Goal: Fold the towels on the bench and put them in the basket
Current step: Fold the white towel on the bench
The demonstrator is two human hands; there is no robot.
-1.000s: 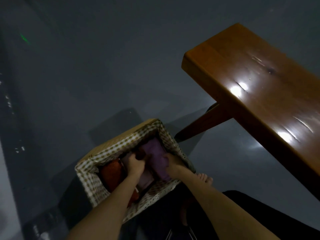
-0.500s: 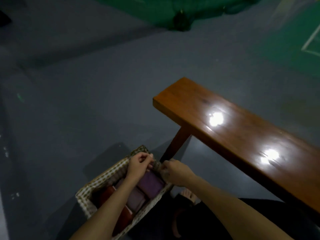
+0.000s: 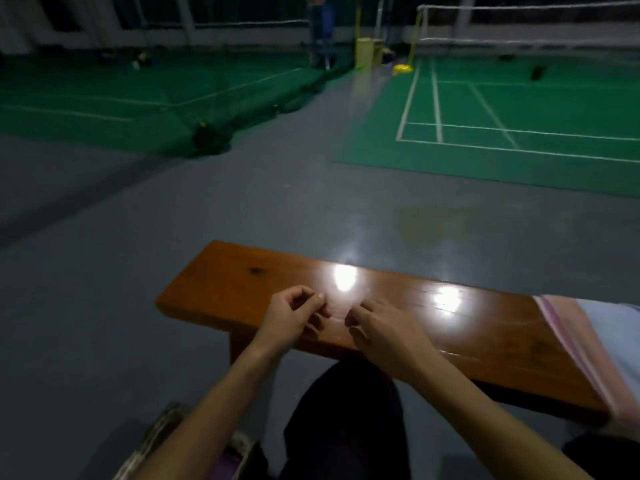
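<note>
Right hand (image 3: 382, 327) and left hand (image 3: 291, 317) over bench (image 3: 221, 285), fingers loosely curled, holding nothing; towel (image 3: 595, 341) lies along bench end, off to right, nearer right hand; basket (image 3: 156, 441) down left

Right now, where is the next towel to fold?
In the head view, the pink-striped towel lies on the bench at its far right end, beyond the right hand; both hands are empty.

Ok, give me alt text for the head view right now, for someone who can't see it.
Two bare hands, the left hand and right hand, hover loosely curled and empty over a glossy wooden bench. A pink and white towel lies at its right end; the basket sits on the floor bottom left, green courts beyond.
</note>
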